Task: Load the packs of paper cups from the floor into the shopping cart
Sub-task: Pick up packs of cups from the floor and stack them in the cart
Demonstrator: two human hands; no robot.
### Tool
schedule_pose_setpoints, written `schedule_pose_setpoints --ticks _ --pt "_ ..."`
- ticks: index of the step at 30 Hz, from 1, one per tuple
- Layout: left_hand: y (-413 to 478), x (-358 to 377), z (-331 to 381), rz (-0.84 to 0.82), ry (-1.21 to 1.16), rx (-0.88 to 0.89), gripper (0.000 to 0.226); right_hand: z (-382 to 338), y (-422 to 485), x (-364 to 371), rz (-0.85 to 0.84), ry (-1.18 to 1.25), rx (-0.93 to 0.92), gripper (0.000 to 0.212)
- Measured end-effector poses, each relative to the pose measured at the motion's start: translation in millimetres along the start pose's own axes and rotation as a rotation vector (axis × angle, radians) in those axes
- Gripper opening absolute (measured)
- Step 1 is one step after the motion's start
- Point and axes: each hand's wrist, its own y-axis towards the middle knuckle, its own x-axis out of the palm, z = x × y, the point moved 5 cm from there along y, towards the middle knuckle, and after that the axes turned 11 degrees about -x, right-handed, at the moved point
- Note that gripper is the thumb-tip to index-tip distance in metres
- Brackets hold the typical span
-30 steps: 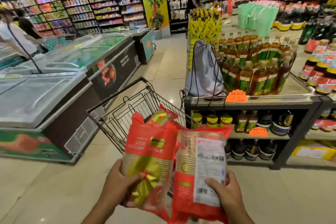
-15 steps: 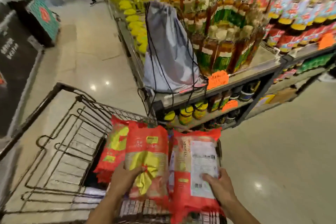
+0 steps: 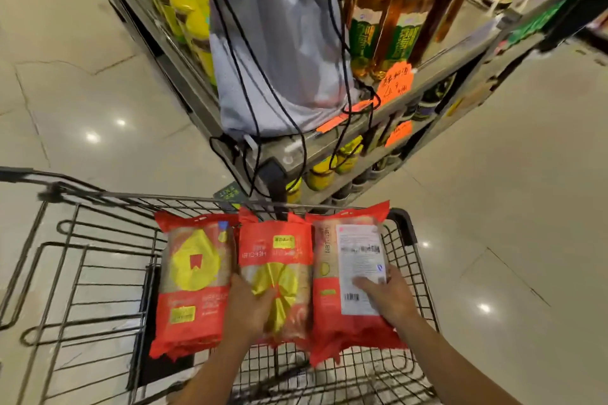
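Packs of paper cups in red-and-yellow plastic wrap lie side by side inside the black wire shopping cart, the left hand clasped around the middle pack, the right hand gripping the label-side-up right pack, and the left pack lying free beside them.
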Motion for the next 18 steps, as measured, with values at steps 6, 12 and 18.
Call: schedule_pose_setpoints --ticks 6,12,18 --pt "-18.5 -12.9 21.7 0.081 0.472 0.242 0.049 -31.7 -50.4 -27.8 -0.042 -0.371 -0.182 0.056" --pt "-169.4 24.0 152.8 0.143 0.839 0.886 0.067 -63.1 -147.4 -136.3 0.177 -0.794 -0.32 0.085" --pt "-393.1 115.9 247.1 0.245 0.969 1.484 0.072 -49.2 -259.6 -275.3 0.564 -0.902 -0.28 0.084"
